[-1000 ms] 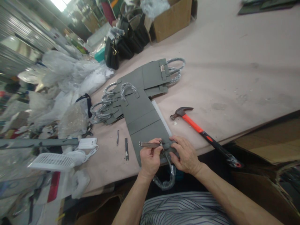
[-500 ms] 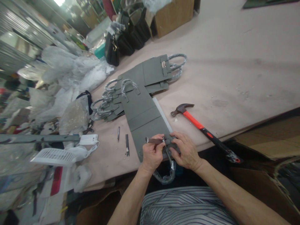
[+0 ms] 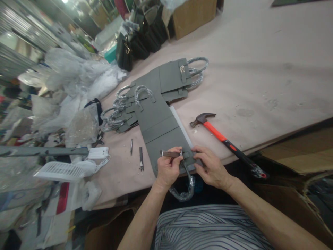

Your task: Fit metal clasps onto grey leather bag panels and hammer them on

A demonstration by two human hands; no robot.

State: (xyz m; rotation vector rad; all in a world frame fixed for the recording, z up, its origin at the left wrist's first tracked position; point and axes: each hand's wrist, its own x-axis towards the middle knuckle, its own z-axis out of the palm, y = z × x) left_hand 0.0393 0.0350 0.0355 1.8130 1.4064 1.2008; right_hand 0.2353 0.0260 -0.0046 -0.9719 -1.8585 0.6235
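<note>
My left hand is closed around a hand tool with a brown shaft and metal end. The tool lies slanted low over the near end of a grey bag panel, by a strap tab; its working tip is hard to make out. At the panel's right edge rests my right hand, fingers bent but apart, fingertips near the tab. A plastic-wrapped handle hangs off the table edge below both hands. Under the panel, a white board shows along one side.
A claw hammer lies to the right, its grip overhanging the table edge. Left of the panel are two small metal tools. More grey bag panels are stacked beyond. Black bags and a cardboard box stand farther back.
My right hand has shifted slightly right, its fingertips drawing back from the strap tab. The left hand keeps its hold on the tool in nearly the same spot.
</note>
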